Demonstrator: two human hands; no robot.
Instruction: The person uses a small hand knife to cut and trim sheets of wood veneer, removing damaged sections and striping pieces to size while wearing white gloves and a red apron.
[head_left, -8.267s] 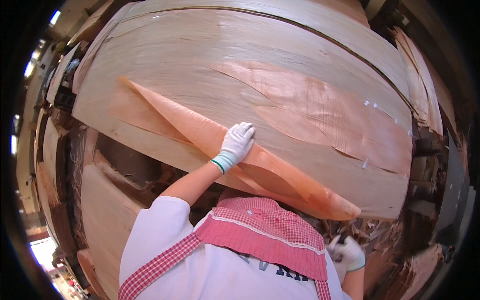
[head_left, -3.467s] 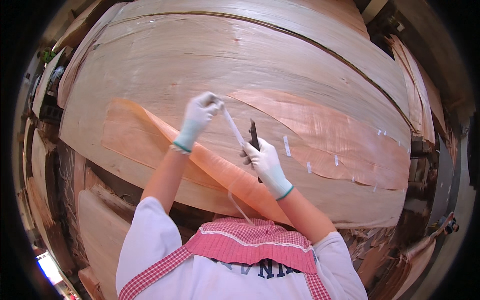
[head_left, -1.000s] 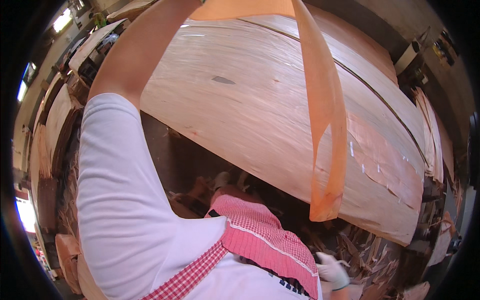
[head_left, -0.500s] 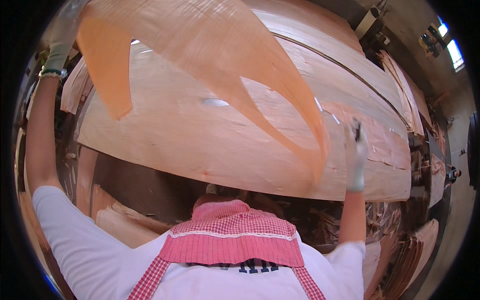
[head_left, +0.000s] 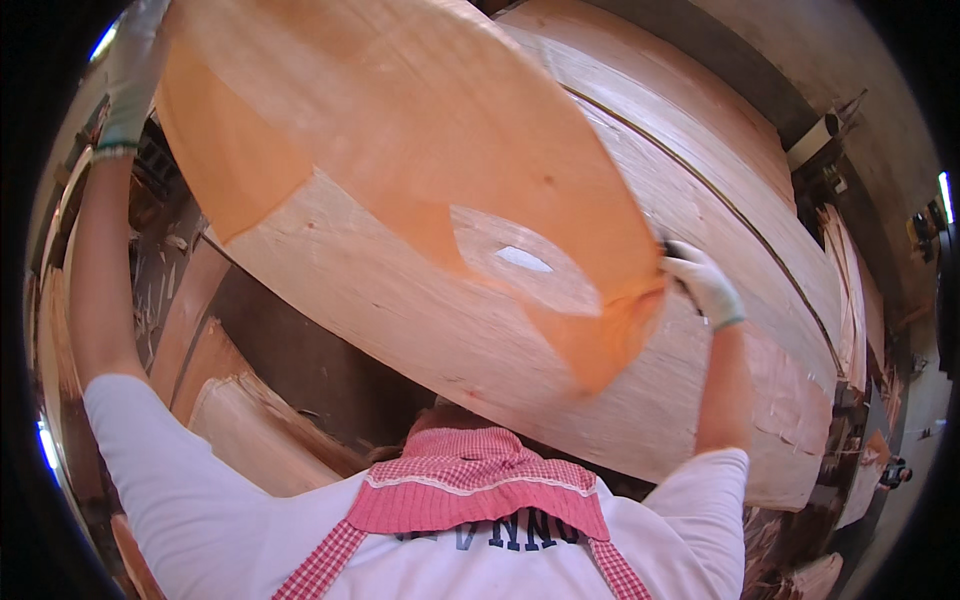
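A thin, orange-tinted sheet of wood veneer (head_left: 400,120) is lifted and bowed above a broad pale veneer sheet (head_left: 370,270). It has a large oval hole near its right end and a notch in its near edge. At the upper left my left hand (head_left: 132,85), in a whitish glove, is closed on the lifted sheet's corner; its fingertips run out of the picture. My right hand (head_left: 705,285), gloved too, is at the sheet's right edge, fingers curled around a small dark object (head_left: 683,292). Beside it the veneer is creased. A small white patch (head_left: 525,258) shows through the hole.
A long dark gap (head_left: 700,170) runs across the veneer layers at the far right. Patched veneer (head_left: 790,400) lies right of my right forearm. Torn veneer pieces (head_left: 250,430) lie at the lower left. A distant person (head_left: 893,473) is at the right rim.
My right hand has moved up and left to the lifted sheet's edge. The sheet has swung and its hole looks wider. The view has turned somewhat.
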